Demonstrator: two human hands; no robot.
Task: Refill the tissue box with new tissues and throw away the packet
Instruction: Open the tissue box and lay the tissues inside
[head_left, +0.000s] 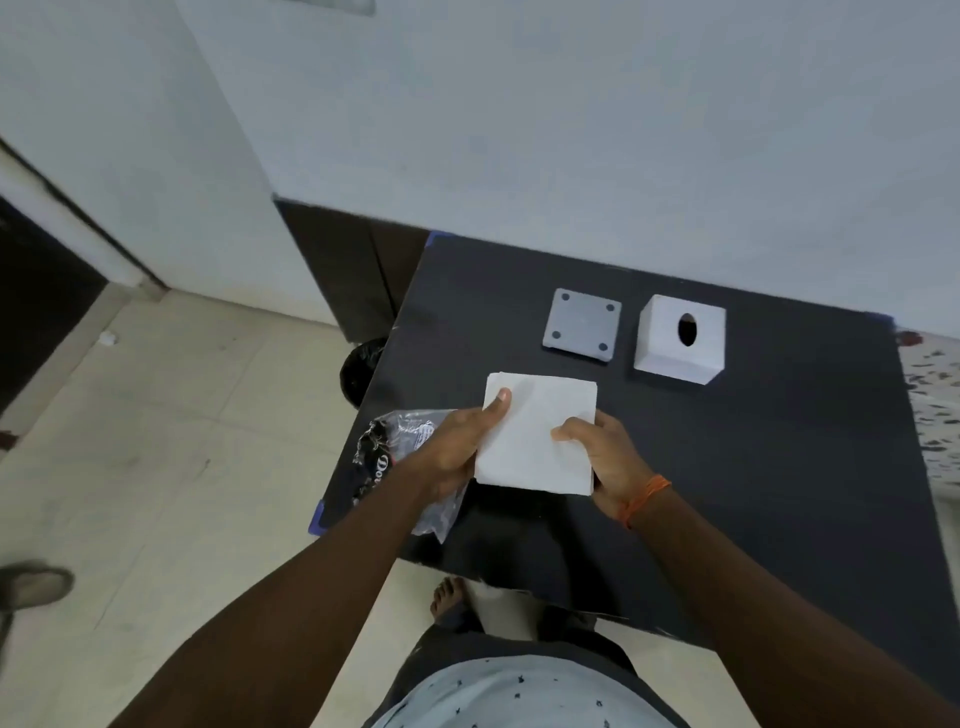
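A white stack of tissues is held above the black table between both hands. My left hand grips its left edge, thumb on top. On the stack's right edge sits my right hand, which wears an orange wrist thread. The clear plastic packet with dark print lies crumpled under my left hand at the table's left edge. Further back stands the white tissue box, its oval hole facing up. The box's grey base plate lies flat to its left.
A black-lined bin stands on the floor by the table's left side, against dark cabinets. The wall runs behind the table. A patterned cloth lies past the right edge. My bare foot is under the near edge.
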